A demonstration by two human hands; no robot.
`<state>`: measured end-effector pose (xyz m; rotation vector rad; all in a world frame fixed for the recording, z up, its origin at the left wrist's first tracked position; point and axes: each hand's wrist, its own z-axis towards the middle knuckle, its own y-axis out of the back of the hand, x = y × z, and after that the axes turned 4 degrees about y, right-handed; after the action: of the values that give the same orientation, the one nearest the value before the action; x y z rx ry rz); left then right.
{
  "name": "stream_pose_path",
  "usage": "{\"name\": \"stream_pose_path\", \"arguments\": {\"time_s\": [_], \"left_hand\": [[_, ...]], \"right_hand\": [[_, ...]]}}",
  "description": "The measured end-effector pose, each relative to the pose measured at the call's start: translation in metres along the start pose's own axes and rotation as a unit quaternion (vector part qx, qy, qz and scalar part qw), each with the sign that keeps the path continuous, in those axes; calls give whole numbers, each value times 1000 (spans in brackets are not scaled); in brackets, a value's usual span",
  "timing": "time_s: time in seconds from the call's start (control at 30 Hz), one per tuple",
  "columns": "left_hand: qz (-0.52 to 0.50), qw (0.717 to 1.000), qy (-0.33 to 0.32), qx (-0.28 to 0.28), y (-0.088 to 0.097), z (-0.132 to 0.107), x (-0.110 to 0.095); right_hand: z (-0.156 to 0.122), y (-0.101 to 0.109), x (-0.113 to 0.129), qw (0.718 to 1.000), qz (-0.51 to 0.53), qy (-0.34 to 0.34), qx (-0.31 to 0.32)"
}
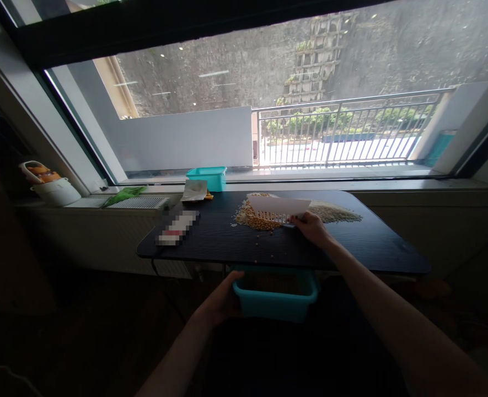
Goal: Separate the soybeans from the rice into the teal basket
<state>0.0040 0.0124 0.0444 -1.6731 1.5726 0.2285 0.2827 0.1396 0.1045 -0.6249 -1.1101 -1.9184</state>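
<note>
My right hand (312,227) is closed on a white slotted scoop (279,208) that rests on a pile of yellow kernels (257,218) on the dark table (371,242). A heap of white grains (333,212) lies just right of the scoop. My left hand (221,300) grips the left end of a teal bin (275,296), held just below the table's near edge. The bin seems to have grains inside. Loose kernels are scattered on the table in front of the pile.
A second teal bin (207,177) and a pale bag (194,191) sit at the table's back left. A blurred flat item (177,227) lies on the left part. A white pot (55,192) and green bag (123,195) rest on the sill.
</note>
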Motion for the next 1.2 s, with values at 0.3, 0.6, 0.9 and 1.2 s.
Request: {"name": "stream_pose_path", "arguments": {"time_s": [0.3, 0.6, 0.9, 1.2], "left_hand": [[-1, 1000, -1, -8, 1, -3, -1], [3, 1000, 4, -2, 1, -3, -1], [8, 1000, -2, -4, -4, -2, -2], [24, 1000, 19, -2, -12, -12, -11]], "right_hand": [[-3, 0, 1, 1000, 16, -14, 7], [-7, -1, 7, 998, 52, -24, 4], [-31, 26, 21, 992, 16, -71, -106], [-115, 34, 39, 942, -269, -71, -186]]}}
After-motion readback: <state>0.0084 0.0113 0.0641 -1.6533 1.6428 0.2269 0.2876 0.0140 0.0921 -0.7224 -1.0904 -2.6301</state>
